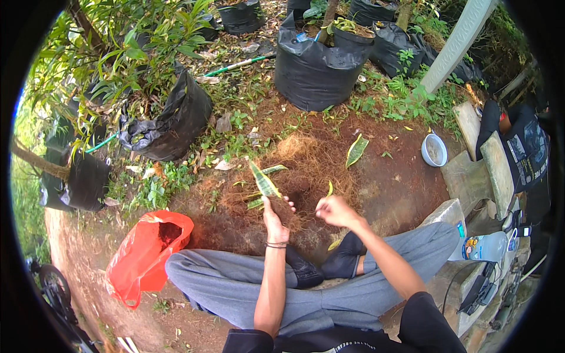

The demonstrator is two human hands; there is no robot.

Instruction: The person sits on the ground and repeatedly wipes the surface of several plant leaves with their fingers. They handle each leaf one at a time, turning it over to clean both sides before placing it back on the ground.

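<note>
My left hand (274, 219) is closed around the base of a snake plant leaf (264, 180), green with pale yellow edges, its tip pointing up and away. Brown fibrous material hangs at that hand, on the side facing my right hand. My right hand (336, 212) is closed in a pinch, a short gap to the right. A small yellow leaf piece (330, 188) shows just beyond its fingertips; whether they grip it I cannot make out. Beneath both hands lies a spread of brown coir fibre (300, 153), with another leaf (356, 150) at its far right and pieces near my left hand.
An open red plastic bag (141, 259) stands beside my left knee. Black grow bags (318, 70) with plants line the far side. To the right are a white bowl (434, 150), stone slabs (471, 176) and a large clear plastic bottle (486, 246).
</note>
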